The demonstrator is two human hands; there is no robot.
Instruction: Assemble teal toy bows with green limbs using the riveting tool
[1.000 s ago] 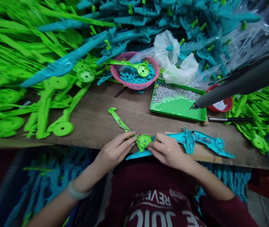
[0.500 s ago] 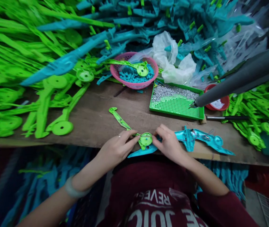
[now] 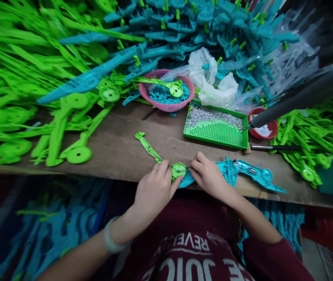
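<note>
A green plastic toy part (image 3: 179, 170) with a long arm and a round end lies at the table's front edge. My left hand (image 3: 156, 183) is closed over it where the arm meets the round end, its thumb along the near side. A thin dark strand crosses the round end between both hands. At the right of the disc, my right hand (image 3: 206, 171) is closed in a pinch; what the fingertips hold is too small to make out. A blue plastic part (image 3: 250, 171), with wires and small fittings inside, extends beneath and to the right of my right hand.
Behind stand a pink basket (image 3: 169, 108) of small blue pieces, a green tray (image 3: 215, 143) of screws and a red bowl (image 3: 264, 134). A hanging grey screwdriver (image 3: 295, 97) slants in from the right. Heaps of green parts (image 3: 17, 78) and blue parts (image 3: 172, 31) surround these.
My left hand has shifted right, closer over the round end. My right hand remains pinched beside it. The hanging screwdriver's tip has swung right, and the view has shifted slightly.
</note>
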